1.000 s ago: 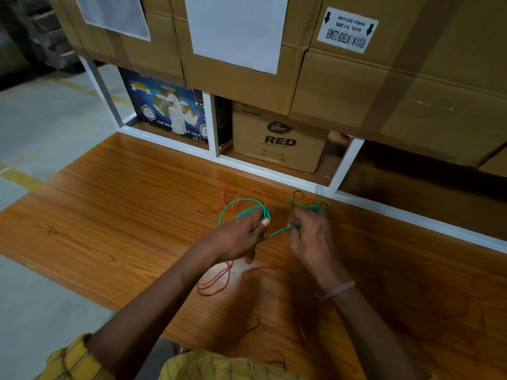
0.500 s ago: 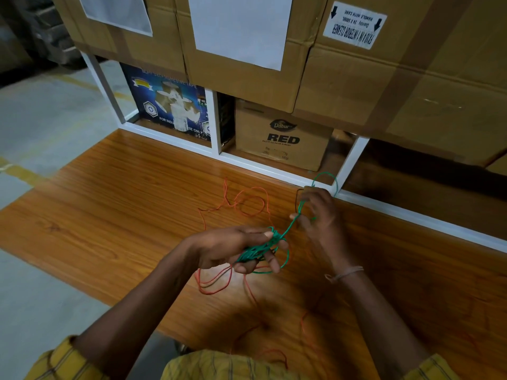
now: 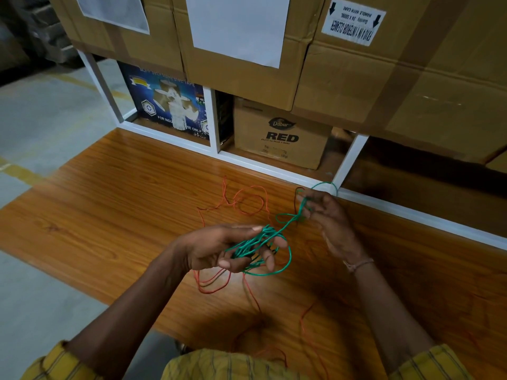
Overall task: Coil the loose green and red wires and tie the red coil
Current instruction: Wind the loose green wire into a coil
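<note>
**Green wire partly gathered in left hand; red wire loose on table**

Head view, looking down and forward.

- Left hand (image 3: pixel 233 250): raised above the table (image 3: pixel 109 215), palm turned up, fingers curled round a bundle of green wire (image 3: pixel 255 242) loops. One wide green loop hanging out below the fingers on the right side.
- Right hand (image 3: pixel 326 215): raised further back, near the white shelf frame (image 3: pixel 274 171). Fingertips pinching the same green wire, with a small green loop standing up above the fingers. Taut strand of green wire running between the two hands.
- Red wire (image 3: pixel 249 201): uncoiled, lying on the table. One open loop behind the hands; several strands curving beneath the left hand; further strands trailing toward the near edge of the table and the yellow striped shirt (image 3: pixel 233 366). Not held by either hand, as far as visible.
- Thin band (image 3: pixel 356 266) on the right wrist.
- Behind the table: blue printed box (image 3: pixel 167 105) and brown carton marked RED (image 3: pixel 282 135) in the lower shelf compartments; large cardboard boxes (image 3: pixel 411 78) stacked above, two with white paper sheets, one with a printed label.
- Grey floor with a yellow line (image 3: pixel 19 171) at left.
</note>
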Motion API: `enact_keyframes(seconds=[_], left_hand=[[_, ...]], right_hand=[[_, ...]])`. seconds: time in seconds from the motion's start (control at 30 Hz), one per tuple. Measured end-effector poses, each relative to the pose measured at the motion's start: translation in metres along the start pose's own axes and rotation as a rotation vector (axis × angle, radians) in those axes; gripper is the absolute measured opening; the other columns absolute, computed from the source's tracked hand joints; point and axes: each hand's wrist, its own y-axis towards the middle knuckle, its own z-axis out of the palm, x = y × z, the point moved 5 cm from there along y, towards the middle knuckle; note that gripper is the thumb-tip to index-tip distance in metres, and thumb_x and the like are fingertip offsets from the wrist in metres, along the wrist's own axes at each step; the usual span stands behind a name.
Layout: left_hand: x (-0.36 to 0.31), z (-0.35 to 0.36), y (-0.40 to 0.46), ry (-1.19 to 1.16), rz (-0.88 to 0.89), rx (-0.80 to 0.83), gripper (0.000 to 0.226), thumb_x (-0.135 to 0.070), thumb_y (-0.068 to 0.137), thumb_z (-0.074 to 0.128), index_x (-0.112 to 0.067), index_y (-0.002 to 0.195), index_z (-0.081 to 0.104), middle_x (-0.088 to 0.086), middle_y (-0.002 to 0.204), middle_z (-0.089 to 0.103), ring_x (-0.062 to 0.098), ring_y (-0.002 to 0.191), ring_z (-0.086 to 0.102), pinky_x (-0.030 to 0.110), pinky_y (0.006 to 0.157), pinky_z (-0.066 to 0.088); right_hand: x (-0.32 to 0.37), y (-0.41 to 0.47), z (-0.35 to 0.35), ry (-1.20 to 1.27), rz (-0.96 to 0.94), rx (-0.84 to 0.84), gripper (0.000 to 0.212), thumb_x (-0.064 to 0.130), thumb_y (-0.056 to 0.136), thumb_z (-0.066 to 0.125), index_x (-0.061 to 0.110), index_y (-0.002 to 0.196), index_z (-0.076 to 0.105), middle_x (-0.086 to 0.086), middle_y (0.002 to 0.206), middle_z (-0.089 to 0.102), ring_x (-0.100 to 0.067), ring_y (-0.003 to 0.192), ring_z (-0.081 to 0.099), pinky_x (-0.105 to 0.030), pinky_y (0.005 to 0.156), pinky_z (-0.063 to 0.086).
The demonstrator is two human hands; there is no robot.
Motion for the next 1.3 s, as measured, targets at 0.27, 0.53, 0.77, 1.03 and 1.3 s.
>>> enact_keyframes(seconds=[0.27, 0.53, 0.77, 1.03, 1.3], left_hand=[[0.003, 0.003, -0.003, -0.020, -0.014, 0.045, 0.054, -0.031, 0.116, 0.027, 0.004, 0.153, 0.045, 0.021, 0.119, 0.067, -0.001, 0.039, 0.039, 0.012, 0.042, 0.030], [0.012, 0.002, -0.014, -0.001, -0.070, 0.074, 0.051, -0.030, 0.116, 0.025, -0.003, 0.151, 0.050, 0.021, 0.113, 0.065, -0.004, 0.039, 0.036, 0.016, 0.040, 0.019], [0.019, 0.000, -0.016, -0.067, -0.062, 0.071, 0.053, -0.029, 0.116, 0.027, 0.004, 0.152, 0.046, 0.020, 0.110, 0.062, -0.003, 0.040, 0.034, 0.014, 0.040, 0.020], [0.018, -0.018, -0.015, -0.265, 0.041, 0.019, 0.053, -0.030, 0.115, 0.032, 0.003, 0.154, 0.043, 0.015, 0.107, 0.063, 0.003, 0.041, 0.026, 0.015, 0.044, 0.025], [0.012, -0.018, -0.016, -0.309, 0.050, 0.036, 0.055, -0.027, 0.117, 0.018, 0.006, 0.156, 0.039, 0.016, 0.105, 0.061, 0.002, 0.042, 0.027, 0.012, 0.045, 0.032]], right_hand=[[-0.003, 0.004, 0.003, 0.007, 0.152, -0.188, 0.015, -0.009, 0.097, 0.063, 0.006, 0.095, 0.067, -0.011, 0.091, 0.073, -0.013, 0.073, 0.077, -0.019, 0.060, 0.059], [-0.025, 0.023, -0.022, -0.088, 0.501, -0.359, 0.013, -0.001, 0.090, 0.071, 0.005, 0.079, 0.069, -0.005, 0.063, 0.055, 0.000, 0.031, 0.035, -0.014, 0.030, 0.022], [-0.026, 0.032, -0.034, 0.260, 0.551, -0.435, 0.021, -0.008, 0.102, 0.050, -0.001, 0.085, 0.061, -0.008, 0.060, 0.068, -0.003, 0.038, 0.062, -0.011, 0.038, 0.047], [-0.016, 0.019, -0.036, 0.078, 0.340, -0.188, 0.012, -0.010, 0.097, 0.062, 0.002, 0.093, 0.062, -0.015, 0.093, 0.072, -0.018, 0.072, 0.080, -0.023, 0.063, 0.064], [-0.021, 0.016, -0.036, -0.135, 0.249, -0.199, 0.018, -0.015, 0.091, 0.065, -0.001, 0.103, 0.065, -0.021, 0.105, 0.067, -0.022, 0.088, 0.076, -0.020, 0.074, 0.064]])
